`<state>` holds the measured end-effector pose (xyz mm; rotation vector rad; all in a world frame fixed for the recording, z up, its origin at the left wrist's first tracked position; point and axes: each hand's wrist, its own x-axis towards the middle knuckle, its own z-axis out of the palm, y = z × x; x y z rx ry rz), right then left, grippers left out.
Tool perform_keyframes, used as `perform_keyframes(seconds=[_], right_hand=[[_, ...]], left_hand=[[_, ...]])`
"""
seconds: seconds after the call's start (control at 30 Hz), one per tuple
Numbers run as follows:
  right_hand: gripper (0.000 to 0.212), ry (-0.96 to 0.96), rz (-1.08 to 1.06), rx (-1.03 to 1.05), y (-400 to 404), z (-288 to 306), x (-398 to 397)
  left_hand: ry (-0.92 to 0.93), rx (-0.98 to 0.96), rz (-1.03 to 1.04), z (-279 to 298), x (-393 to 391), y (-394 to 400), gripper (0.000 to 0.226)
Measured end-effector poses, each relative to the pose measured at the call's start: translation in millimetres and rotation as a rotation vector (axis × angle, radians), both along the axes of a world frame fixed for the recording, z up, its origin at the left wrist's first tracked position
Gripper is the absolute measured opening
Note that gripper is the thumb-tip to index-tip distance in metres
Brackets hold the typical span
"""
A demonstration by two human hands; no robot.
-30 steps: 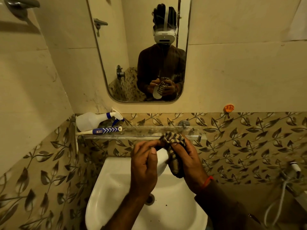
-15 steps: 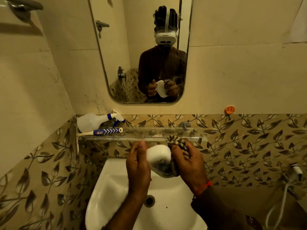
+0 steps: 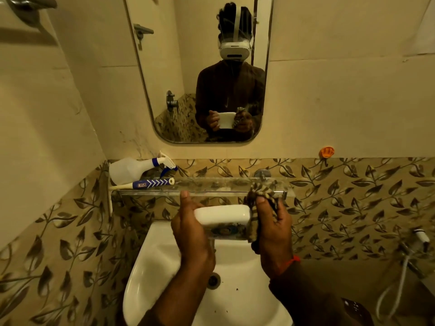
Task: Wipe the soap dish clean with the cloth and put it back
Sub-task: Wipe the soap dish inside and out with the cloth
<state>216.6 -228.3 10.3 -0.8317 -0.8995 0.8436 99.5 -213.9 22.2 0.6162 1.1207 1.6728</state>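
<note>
The white soap dish (image 3: pixel 222 216) is held level above the basin, just below the glass shelf (image 3: pixel 211 185). My left hand (image 3: pixel 190 229) grips its left end, thumb on top. My right hand (image 3: pixel 274 228) holds a brown striped cloth (image 3: pixel 261 196) bunched against the dish's right end. The cloth hangs down between my palm and the dish. The underside of the dish is dark and blurred.
A white spray bottle (image 3: pixel 131 169) and a blue-and-white toothbrush (image 3: pixel 150 184) lie on the shelf's left end. The white basin (image 3: pixel 150 267) is below my hands, its tap (image 3: pixel 261 174) behind the shelf. A mirror (image 3: pixel 164 90) hangs above; a hose sprayer (image 3: pixel 421 237) sits at right.
The dish has turned from upright to lying level, with its long side facing me. The cloth has slid from the dish's face to its right end, and my hands have moved apart.
</note>
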Motion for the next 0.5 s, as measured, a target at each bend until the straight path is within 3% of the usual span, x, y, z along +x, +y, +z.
perform_keyframes(seconds=[0.1, 0.13, 0.23, 0.3, 0.33, 0.4, 0.5], right_hand=[[0.017, -0.103, -0.080, 0.068, 0.3, 11.0, 4.6], [0.014, -0.216, -0.113, 0.112, 0.1, 15.7, 9.2], [0.012, -0.670, -0.195, 0.257, 3.2, 21.9, 19.7], [0.017, -0.815, -0.169, 0.300, 4.0, 21.6, 16.1], [0.019, -0.762, -0.134, 0.271, 3.3, 22.6, 12.6], [0.025, -0.395, -0.014, 0.110, -0.6, 27.9, 6.3], [0.028, 0.104, 0.120, -0.047, -1.1, 28.0, -0.1]], left_hand=[[-0.114, -0.068, -0.084, -6.3, 3.5, 2.9, 0.043], [0.012, -0.054, -0.116, -9.4, 3.2, 2.6, 0.041], [0.624, 0.127, -0.233, -17.5, -0.7, 1.5, 0.050], [0.683, 0.197, -0.293, -15.1, 1.6, -2.4, 0.053], [0.658, 0.205, -0.291, -12.3, 2.8, -3.5, 0.053], [0.530, 0.169, -0.300, -7.9, 4.4, -4.2, 0.057], [0.136, -0.007, -0.350, -2.6, 6.0, -6.4, 0.085]])
